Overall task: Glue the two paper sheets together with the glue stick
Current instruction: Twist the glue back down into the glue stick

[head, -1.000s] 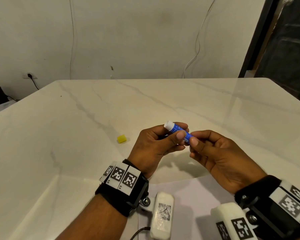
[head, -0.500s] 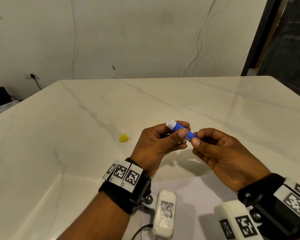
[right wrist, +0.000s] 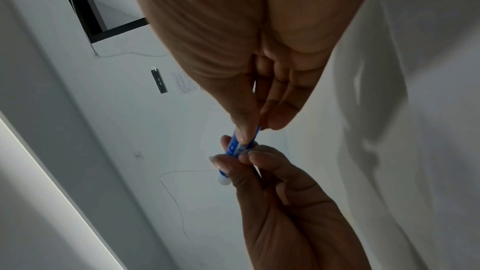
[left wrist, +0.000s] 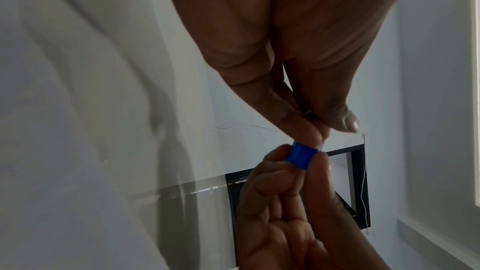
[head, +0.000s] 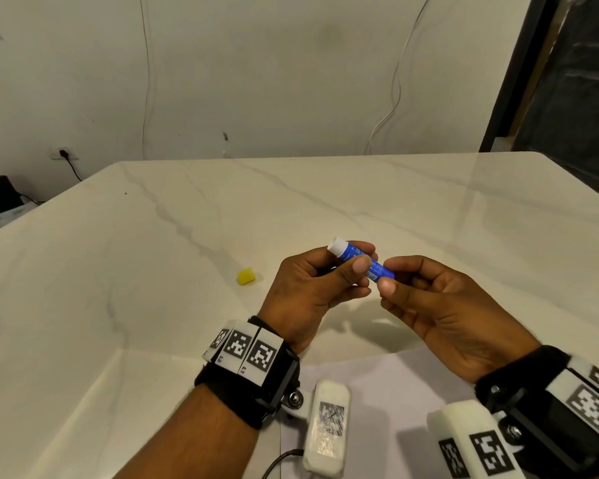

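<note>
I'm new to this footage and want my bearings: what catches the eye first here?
Both hands meet above the marble table: the left hand grips a blue glue stick while the right hand pinches its lower end. A small yellow piece lies to their left; white paper lies near the wrists.

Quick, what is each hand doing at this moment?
Left hand: closed, grips the blue glue stick near its white end.
Right hand: closed, pinches the other end of the glue stick.
</note>
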Demonstrator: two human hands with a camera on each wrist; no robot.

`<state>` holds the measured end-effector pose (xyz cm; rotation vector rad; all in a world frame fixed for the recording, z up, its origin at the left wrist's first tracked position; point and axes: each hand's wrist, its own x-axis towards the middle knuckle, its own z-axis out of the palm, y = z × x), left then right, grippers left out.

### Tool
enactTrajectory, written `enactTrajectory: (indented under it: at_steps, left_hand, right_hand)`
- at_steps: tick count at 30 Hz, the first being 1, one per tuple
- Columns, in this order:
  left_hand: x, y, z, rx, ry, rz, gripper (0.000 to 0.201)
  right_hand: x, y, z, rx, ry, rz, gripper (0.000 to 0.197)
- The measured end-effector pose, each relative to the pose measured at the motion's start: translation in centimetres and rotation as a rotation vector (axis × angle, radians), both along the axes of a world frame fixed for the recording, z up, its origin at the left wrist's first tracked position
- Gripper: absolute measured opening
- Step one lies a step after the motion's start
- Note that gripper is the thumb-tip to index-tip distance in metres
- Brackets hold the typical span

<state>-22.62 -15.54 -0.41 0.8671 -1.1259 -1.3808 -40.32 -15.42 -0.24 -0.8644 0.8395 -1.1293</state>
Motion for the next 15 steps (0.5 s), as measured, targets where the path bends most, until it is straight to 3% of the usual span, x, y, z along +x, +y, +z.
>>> enactTrajectory:
  at_steps: [9, 15]
  left_hand:
    - [0.00, 0.16, 0.09, -0.010, -0.001, -0.007, 0.030]
    - [-0.03, 0.14, 0.03, -0.006, 0.004, -0.004, 0.030]
  right_hand:
    - [0.18, 0.12, 0.00, 0.047, 0.026, 0.008, 0.034]
    - [0.01, 0.14, 0.27, 0.013, -0.005, 0.013, 0.047]
